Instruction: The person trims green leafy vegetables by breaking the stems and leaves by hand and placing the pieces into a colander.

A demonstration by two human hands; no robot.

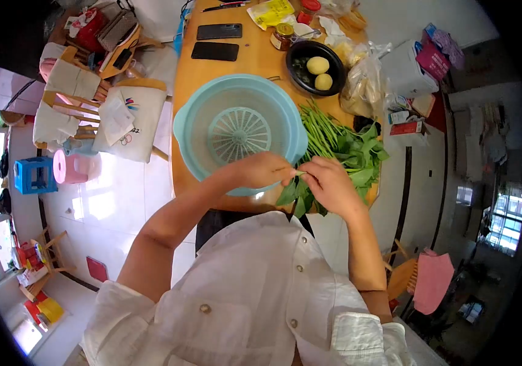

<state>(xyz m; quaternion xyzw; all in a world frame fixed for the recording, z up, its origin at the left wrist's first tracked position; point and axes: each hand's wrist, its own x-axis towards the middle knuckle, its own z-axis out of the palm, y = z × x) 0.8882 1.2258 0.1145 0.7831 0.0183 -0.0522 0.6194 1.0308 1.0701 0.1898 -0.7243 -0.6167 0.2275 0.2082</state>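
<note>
Close together at the table's front edge, my two hands pinch one green stem (299, 173) between their fingertips. My left hand (264, 169) has its fingers closed on one end, just over the near rim of the blue colander basin (189, 160). My right hand (332, 185) grips the same stem, and leaves (300, 196) hang below it. Beyond my right hand lies a bunch of long-stemmed leafy greens (320, 131), stems pointing away and leaves to the right. The colander insert in the basin shows a round slotted base.
Behind the greens stands a black bowl (291, 56) with two yellowish round items and dark pieces. A plastic bag (360, 91) is beside it. Two phones (215, 51), a jar (281, 38) and a yellow packet (268, 13) lie farther back. A cushioned chair (128, 125) stands left of the wooden table.
</note>
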